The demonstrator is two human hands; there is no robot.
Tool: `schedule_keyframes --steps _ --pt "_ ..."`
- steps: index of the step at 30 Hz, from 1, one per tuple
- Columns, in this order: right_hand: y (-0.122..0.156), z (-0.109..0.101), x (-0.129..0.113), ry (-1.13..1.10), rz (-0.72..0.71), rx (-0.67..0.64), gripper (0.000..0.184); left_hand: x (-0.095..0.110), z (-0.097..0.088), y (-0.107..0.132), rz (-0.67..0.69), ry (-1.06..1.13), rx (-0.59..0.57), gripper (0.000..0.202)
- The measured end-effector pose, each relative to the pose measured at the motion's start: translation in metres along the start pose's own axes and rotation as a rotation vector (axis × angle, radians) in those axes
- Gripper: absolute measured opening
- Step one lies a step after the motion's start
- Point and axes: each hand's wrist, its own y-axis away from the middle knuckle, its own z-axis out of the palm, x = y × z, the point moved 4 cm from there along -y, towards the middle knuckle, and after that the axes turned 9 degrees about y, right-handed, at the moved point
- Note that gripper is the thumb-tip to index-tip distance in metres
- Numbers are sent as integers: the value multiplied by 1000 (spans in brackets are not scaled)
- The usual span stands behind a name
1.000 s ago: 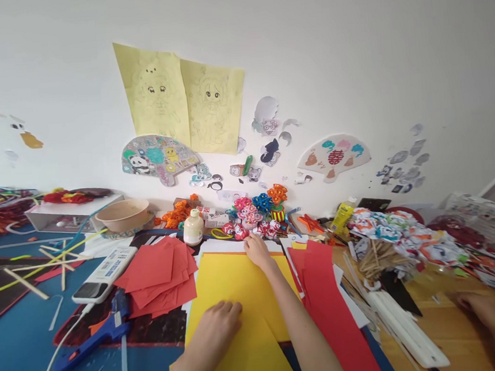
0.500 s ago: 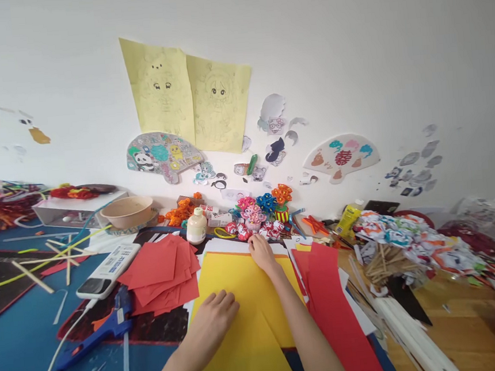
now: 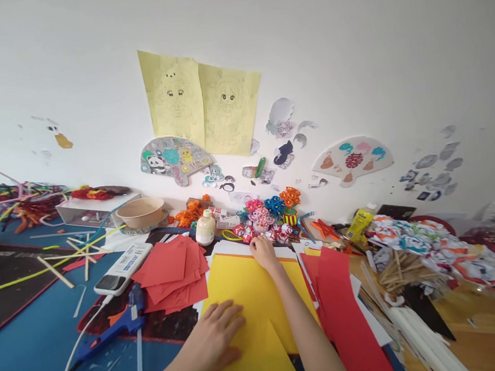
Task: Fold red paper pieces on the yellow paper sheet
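Yellow paper (image 3: 243, 287) lies in front of me over other sheets, with a loose yellow flap (image 3: 269, 357) overlapping it on the near side. My left hand (image 3: 219, 332) rests palm down on its left part, fingers spread and holding nothing. At the far edge of the paper is my right hand (image 3: 262, 252), its fingers curled together and their tips hidden from me. White sheets and a thin orange strip show along that far edge. Just beyond my right hand lie several red-and-white wrapped balls (image 3: 284, 232).
Left are red paper squares (image 3: 170, 264), a blue glue gun (image 3: 117, 329), a white power strip (image 3: 122, 270) and a bowl (image 3: 141, 213). A cream bottle (image 3: 205, 228) and beaded flowers (image 3: 261, 213) stand behind. Right lie red sheets (image 3: 342, 304), a yellow bottle (image 3: 362, 221) and crumpled pieces (image 3: 408, 235).
The view has swung left, so everything sits farther right. My left hand's fingers have spread wider on the yellow paper. The right hand stays at the paper's far edge.
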Motion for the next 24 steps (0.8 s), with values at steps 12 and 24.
schedule_keyframes --steps 12,24 --pt "0 3 -8 12 1 45 16 5 8 26 -328 -167 263 15" --pt "-5 3 -9 36 57 -21 21 16 50 31 -315 144 143 20"
